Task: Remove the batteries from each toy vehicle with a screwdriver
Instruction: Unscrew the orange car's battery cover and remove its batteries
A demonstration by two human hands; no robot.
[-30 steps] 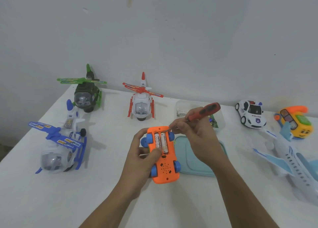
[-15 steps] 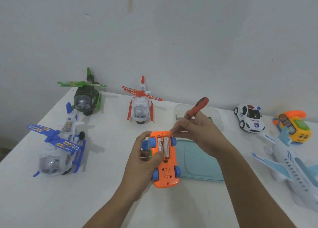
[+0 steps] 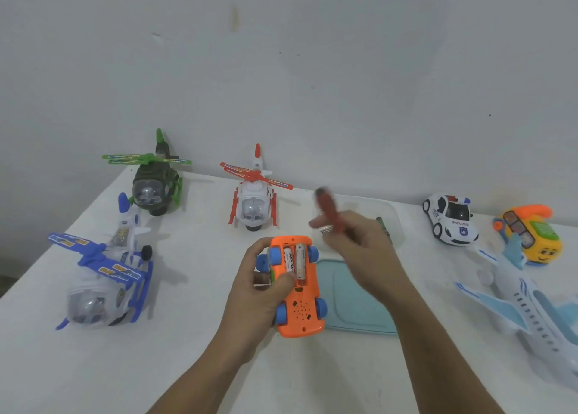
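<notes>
My left hand [image 3: 259, 291] grips the upturned orange car [image 3: 301, 313] at centre, cover off, two batteries [image 3: 295, 262] not yet out, while my right hand [image 3: 359, 251] at its 1 o'clock clutches the blurred screwdriver [image 3: 328, 207]; other toys [image 3: 255, 201] wait.

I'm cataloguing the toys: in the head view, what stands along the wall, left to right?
Green helicopter → red helicopter → clear tub → police car → yellow phone toy.
</notes>
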